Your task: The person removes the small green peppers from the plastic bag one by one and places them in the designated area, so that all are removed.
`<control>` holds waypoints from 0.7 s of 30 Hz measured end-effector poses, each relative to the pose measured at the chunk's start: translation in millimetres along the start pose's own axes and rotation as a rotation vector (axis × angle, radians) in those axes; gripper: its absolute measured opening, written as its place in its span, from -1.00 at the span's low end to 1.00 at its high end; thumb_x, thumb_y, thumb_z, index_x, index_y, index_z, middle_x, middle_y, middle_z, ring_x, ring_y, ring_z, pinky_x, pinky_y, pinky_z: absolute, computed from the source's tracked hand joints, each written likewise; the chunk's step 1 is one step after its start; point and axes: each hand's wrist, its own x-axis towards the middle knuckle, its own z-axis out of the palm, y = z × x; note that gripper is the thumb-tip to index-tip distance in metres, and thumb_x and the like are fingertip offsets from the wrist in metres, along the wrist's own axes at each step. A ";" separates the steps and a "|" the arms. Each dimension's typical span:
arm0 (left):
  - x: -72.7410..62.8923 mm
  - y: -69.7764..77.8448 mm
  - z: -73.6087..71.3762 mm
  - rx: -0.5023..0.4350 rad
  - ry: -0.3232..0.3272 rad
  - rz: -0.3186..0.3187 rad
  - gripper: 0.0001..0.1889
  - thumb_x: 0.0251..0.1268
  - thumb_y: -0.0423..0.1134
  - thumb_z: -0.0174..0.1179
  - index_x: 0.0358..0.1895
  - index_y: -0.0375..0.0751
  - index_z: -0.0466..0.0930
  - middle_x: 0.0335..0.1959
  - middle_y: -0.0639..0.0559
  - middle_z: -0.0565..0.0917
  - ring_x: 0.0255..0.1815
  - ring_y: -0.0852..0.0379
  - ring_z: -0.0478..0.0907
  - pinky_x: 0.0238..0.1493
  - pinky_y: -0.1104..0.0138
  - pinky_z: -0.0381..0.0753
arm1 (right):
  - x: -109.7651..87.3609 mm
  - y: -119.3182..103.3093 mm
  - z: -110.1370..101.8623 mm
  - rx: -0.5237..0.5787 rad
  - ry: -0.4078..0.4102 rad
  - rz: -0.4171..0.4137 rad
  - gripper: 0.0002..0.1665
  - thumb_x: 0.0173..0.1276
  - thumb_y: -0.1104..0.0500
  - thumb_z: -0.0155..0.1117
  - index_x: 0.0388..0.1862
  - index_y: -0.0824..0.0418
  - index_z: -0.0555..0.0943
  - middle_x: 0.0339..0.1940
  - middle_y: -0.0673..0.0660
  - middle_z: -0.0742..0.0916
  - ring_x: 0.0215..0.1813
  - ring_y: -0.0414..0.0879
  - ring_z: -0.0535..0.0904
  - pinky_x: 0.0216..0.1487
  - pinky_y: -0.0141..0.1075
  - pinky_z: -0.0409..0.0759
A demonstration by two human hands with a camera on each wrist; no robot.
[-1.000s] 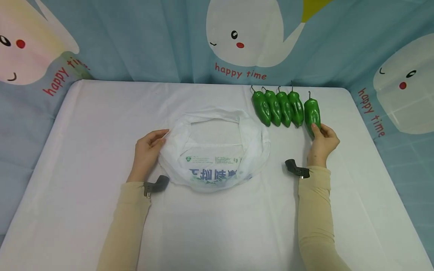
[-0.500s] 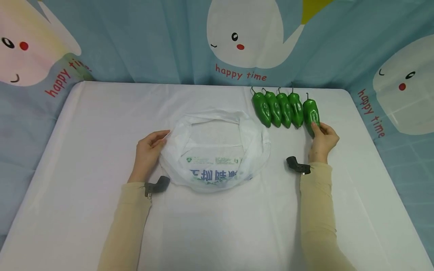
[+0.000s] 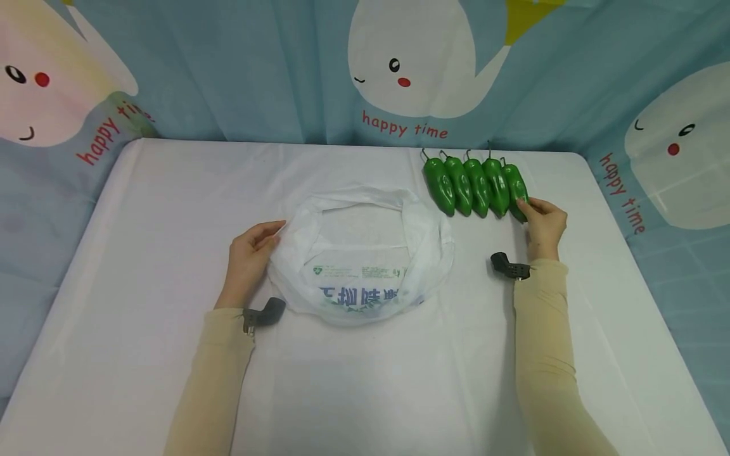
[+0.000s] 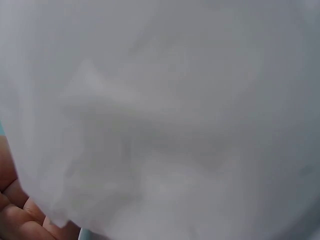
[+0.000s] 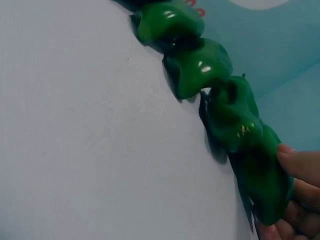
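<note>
In the head view a white plastic bag [image 3: 430,253] with green and blue print lies mid-table, its mouth spread wide. My left hand [image 3: 251,256] pinches the bag's left edge. White plastic fills most of the left wrist view, with curled fingers [image 4: 30,220] at the lower left corner. At the back right, my right hand [image 3: 544,228] grips the lower tip of a green pepper [image 3: 515,183] between thumb and fingers. That held pepper [image 5: 267,185] lies against the neighbouring pepper [image 5: 235,120] in the right wrist view.
Several more green peppers [image 3: 440,187] form a row to the left of the held one, stems toward the back edge. A white cloth [image 3: 365,386] covers the table. Blue curtains [image 3: 256,69] with whale prints hang behind and at both sides.
My right hand has moved the held pepper left and slightly back, closing the gap to the row. My left hand and the bag have stayed in place.
</note>
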 end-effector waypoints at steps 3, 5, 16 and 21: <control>0.0 0.3 -0.2 -0.003 -0.002 -0.005 -0.70 0.36 -0.37 0.10 0.12 -0.25 0.57 0.09 -0.20 0.58 0.12 -0.04 0.53 0.12 0.32 0.51 | -1.7 1.8 -2.8 -0.040 -0.039 -0.021 -0.46 0.20 0.15 0.39 0.15 0.31 0.56 -0.18 -0.07 0.62 -0.13 -0.32 0.48 -0.06 -0.47 0.45; 0.2 -0.4 -0.1 -0.003 -0.002 -0.007 -0.70 0.37 -0.37 0.09 0.13 -0.25 0.56 0.09 -0.20 0.58 0.11 -0.04 0.53 0.11 0.34 0.52 | -2.7 3.7 -4.7 -0.053 -0.049 -0.039 -0.47 0.22 0.18 0.37 0.17 0.30 0.55 -0.12 -0.03 0.63 -0.09 -0.31 0.48 -0.04 -0.47 0.46; 1.2 -3.6 -0.3 0.004 0.004 0.007 -0.70 0.37 -0.36 0.09 0.13 -0.22 0.57 0.09 -0.14 0.59 0.11 0.00 0.54 0.12 0.30 0.52 | -1.6 6.0 -5.8 -0.056 -0.055 -0.063 -0.50 0.23 0.25 0.35 0.16 0.31 0.55 -0.10 -0.02 0.62 -0.06 -0.28 0.50 0.00 -0.44 0.50; 1.1 -3.1 0.3 0.003 0.002 -0.001 -0.70 0.37 -0.37 0.09 0.13 -0.23 0.57 0.08 -0.16 0.59 0.10 -0.02 0.54 0.11 0.33 0.52 | -0.1 4.0 -1.3 -0.037 -0.074 -0.057 -0.49 0.23 0.25 0.35 0.17 0.30 0.54 -0.08 0.01 0.63 -0.05 -0.27 0.51 0.02 -0.44 0.50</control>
